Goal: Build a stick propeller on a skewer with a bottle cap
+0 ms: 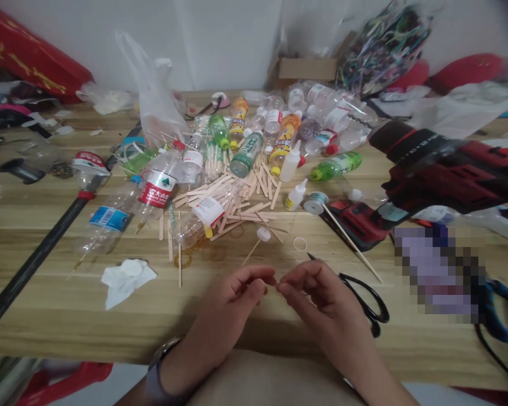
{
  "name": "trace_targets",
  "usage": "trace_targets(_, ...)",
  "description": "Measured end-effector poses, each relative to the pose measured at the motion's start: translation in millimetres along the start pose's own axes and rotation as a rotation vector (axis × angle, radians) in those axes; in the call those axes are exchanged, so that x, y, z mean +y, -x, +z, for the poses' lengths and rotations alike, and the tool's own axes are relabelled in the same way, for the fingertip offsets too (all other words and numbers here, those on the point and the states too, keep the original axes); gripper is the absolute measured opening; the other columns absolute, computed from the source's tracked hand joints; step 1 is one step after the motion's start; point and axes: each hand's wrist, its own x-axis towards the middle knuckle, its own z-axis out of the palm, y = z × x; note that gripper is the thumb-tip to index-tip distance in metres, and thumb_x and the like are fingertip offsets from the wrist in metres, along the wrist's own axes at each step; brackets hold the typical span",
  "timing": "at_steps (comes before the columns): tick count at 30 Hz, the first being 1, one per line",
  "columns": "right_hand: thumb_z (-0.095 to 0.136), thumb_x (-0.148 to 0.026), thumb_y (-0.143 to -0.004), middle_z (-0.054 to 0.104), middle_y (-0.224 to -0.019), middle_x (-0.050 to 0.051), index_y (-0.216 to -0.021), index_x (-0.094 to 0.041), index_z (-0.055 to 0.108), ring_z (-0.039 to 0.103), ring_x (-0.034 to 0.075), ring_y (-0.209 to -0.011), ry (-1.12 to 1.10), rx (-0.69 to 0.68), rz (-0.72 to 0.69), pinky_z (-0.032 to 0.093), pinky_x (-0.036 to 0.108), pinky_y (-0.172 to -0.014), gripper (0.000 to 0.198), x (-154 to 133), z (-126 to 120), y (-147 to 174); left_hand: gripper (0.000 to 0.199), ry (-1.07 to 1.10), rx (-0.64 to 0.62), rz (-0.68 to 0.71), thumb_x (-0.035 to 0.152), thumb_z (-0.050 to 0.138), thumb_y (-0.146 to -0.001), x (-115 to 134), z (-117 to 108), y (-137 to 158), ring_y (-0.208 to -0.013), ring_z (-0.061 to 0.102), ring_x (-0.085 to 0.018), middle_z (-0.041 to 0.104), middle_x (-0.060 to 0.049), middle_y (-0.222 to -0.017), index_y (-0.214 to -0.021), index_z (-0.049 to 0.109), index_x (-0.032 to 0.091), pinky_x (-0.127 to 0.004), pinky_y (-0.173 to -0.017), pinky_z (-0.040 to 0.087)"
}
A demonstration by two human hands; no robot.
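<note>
My left hand [232, 304] and my right hand [328, 304] meet above the front of the table, fingertips almost touching. Both are closed in a pinch, and anything between the fingers is too small to make out. Just beyond them lie a white bottle cap [263, 234] by a thin stick [250, 252] and a pale ring [300, 243]. Black-handled scissors [366, 299] rest partly behind my right hand. A wooden skewer [353, 243] slants past them, near a spool [315, 202] and a small glue bottle [295, 195]. A crumpled tissue [127, 279] sits to the left.
Popsicle sticks [232, 217] and plastic bottles [156, 180] crowd the middle and back. A red and black power drill [444, 169] stands at the right. On the left, a dark pole [46, 254] ends at a cut bottle top [88, 169]. Rubber bands [184, 258] lie near the sticks.
</note>
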Motion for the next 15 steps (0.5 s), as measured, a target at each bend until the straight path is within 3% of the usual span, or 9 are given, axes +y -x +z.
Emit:
trace_targets(4, 0.063, -0.025, -0.078, 0.061, -0.064, -0.003, -0.069, -0.023, 0.049, 0.059, 0.013, -0.059, 0.039, -0.059, -0.010, 0.047, 0.025, -0.056, 0.017, -1.4, 3.9, 2.3, 0.027, 0.047, -0.059, -0.026, 0.038, 0.055, -0.088, -1.6, 3.2, -2.9, -0.099, 0.063, -0.020, 0.073, -0.003, -0.102, -0.103, 0.069, 0.022, -0.033, -0.089, 0.047)
trace_targets(11, 0.060, -0.018, -0.075, 0.061, -0.064, -0.005, -0.066, -0.022, 0.047, 0.057, 0.011, -0.058, 0.140, -0.125, -0.035, 0.043, 0.020, -0.055, 0.017, 1.4, 5.9, 10.2, 0.017, 0.334, -0.019, -0.067, 0.032, 0.072, -0.074, -7.7, 6.6, -6.6, -0.074, 0.061, -0.016, 0.067, 0.001, -0.073, -0.078, 0.064, 0.019, -0.027, -0.072, 0.046)
trace_targets(15, 0.059, -0.024, -0.083, 0.066, -0.065, -0.004, -0.069, -0.023, 0.054, 0.060, 0.011, -0.058, 0.335, -0.127, -0.112, 0.045, 0.019, -0.054, 0.015, 6.7, -2.6, 10.1, 0.015, 0.310, -0.032, -0.022, 0.032, 0.071, -0.076, -9.1, 3.5, -2.2, -0.072, 0.058, -0.015, 0.066, 0.002, -0.070, -0.075, 0.064, 0.019, -0.026, -0.073, 0.043)
